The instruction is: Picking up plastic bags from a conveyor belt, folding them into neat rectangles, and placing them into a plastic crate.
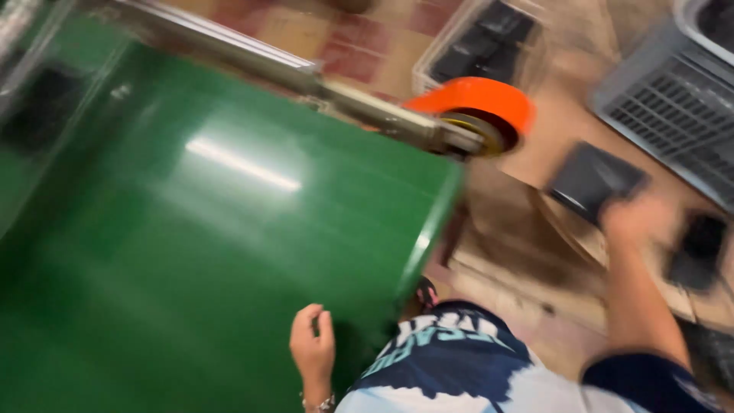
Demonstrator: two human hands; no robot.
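Head view, heavy motion blur on the right side. The person stands at the end of a green conveyor belt (214,229), with its metal side rail (252,65) running to an orange roller guard (478,99).

Right hand (638,222) is stretched out to the right, at the lower edge of a flat dark rectangular piece (592,180). The piece sits off the belt, over a brown cardboard surface (527,229), near the grey slotted crate (673,99). The hand is too smeared to show whether the fingers are clamped on the piece or only touching it; cannot tell.

Left hand (312,348) rests low by the near edge of the belt, fingers loosely curled together, holding nothing visible. A bracelet shows at the wrist.

Judgement: the step in hand looks like picking up or setting down the dark piece at the side station. The next move calls for a firm grip on its edge, kept flat.

Hard to make out: another dark object (699,248) right of the hand, blurred. A clear tray (482,42) of dark pieces is cut off at the top. The belt's far end runs out of view.
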